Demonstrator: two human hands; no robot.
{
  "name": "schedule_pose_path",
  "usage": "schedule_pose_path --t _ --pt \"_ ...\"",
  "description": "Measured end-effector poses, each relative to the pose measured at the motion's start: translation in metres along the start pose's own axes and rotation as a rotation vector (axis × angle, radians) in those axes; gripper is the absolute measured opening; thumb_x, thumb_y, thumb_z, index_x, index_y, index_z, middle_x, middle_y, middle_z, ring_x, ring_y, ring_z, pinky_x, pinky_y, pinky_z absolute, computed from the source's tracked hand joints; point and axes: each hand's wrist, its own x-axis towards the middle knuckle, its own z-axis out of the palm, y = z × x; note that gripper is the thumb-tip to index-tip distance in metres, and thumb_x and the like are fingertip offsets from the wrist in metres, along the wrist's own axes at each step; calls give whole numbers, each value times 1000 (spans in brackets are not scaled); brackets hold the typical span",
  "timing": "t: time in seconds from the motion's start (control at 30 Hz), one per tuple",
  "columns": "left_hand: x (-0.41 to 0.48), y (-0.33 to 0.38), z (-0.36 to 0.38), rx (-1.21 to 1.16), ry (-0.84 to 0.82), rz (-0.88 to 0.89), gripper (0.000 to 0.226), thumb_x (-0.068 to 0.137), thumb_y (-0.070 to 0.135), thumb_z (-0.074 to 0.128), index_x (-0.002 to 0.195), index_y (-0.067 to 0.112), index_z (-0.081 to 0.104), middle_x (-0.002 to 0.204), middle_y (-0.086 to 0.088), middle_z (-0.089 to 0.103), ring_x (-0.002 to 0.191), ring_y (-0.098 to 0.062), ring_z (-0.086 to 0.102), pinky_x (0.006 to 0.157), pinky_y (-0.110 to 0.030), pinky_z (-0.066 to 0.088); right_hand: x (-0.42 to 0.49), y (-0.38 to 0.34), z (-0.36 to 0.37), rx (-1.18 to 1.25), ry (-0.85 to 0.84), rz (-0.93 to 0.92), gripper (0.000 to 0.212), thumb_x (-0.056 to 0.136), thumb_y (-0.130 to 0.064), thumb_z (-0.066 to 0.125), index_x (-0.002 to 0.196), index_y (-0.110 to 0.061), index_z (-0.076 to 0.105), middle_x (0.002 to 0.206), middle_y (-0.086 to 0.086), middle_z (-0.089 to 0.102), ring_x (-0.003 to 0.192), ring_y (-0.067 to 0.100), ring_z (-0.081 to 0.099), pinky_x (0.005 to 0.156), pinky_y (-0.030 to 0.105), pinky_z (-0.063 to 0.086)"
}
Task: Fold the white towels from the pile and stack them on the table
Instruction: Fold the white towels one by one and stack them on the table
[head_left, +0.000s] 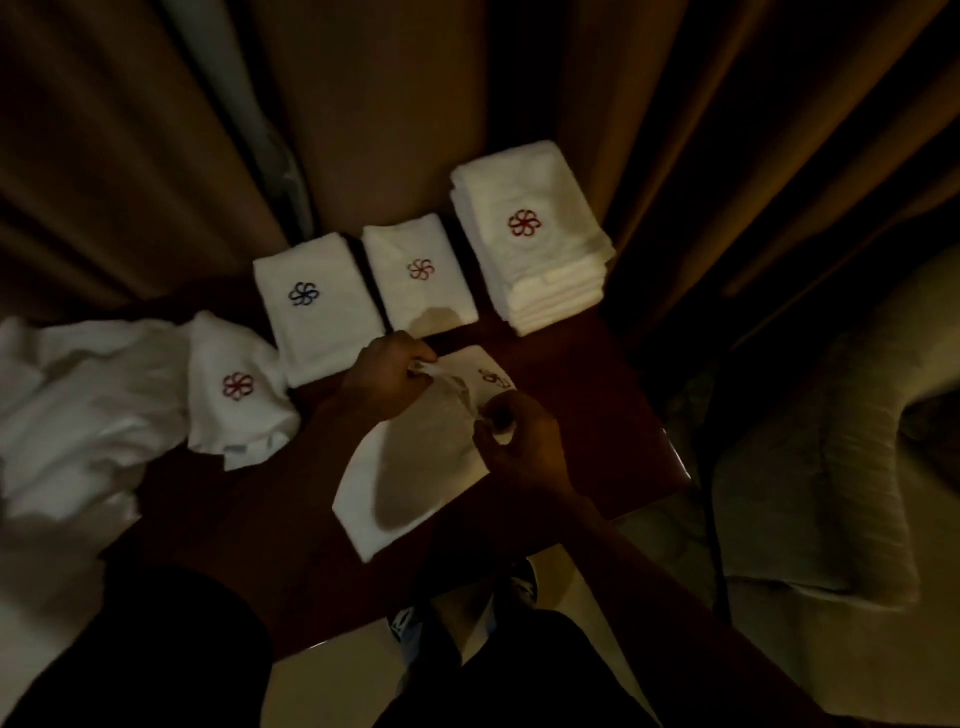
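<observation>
Towel (415, 483) pinched by left hand (387, 378), right hand (519, 448); three folded stacks (318, 317) (420, 278) (537, 239) behind

Dim, warm light. Brown pleated curtains (389, 104) hang behind a dark reddish desk (291, 493). Pale bedding (810, 493) lies to its right, pale floor (337, 675) below.

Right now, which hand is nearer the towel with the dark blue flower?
Left. The left hand lies beside the blue-flower towel; the right hand is farther off, pinching the half-folded towel.
</observation>
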Motion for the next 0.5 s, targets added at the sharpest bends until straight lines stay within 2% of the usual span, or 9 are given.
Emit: schedule_pose_path --t 0.1,0.23,0.3,0.4,0.5 --pt "-30 -31 -8 -4 16 -32 29 76 7 76 105 13 75 113 -12 68 105 -33 65 93 -36 52 -9 -18 28 -55 -118 -77 17 82 -17 75 95 -10 68 91 2 69 82 18 65 72 28 51" --pt "-69 -62 -10 2 50 -78 29 75 23 68 103 17 73 116 -10 67 105 -35 65 90 -40 53 -25 -31 63 -59 -249 -94 20 82 -16 75 101 -11 70 97 4 72 87 21 67 76 28 51" --pt "-86 -75 -9 7 67 -109 26 78 21 74 103 20 70 116 -6 67 101 -33 66 85 -38 52 -32 -35 76 -51 -307 -94 27 83 -17 75 108 -10 71 103 5 72 94 23 68 82 31 53" --pt "-106 -92 -5 -18 89 -149 30 81 19 74 110 18 67 116 -5 66 101 -30 64 87 -38 49 -38 -39 91 -50 -369 -104 30 82 -16 77 111 -9 72 106 7 73 95 23 69 84 31 54" --pt "-121 -108 -3 -26 56 -140 30 83 16 70 112 14 65 114 -10 64 102 -34 63 86 -45 51 -43 -41 105 -50 -434 -115 28 82 -15 76 109 -9 73 105 7 73 92 24 69 82 28 51"
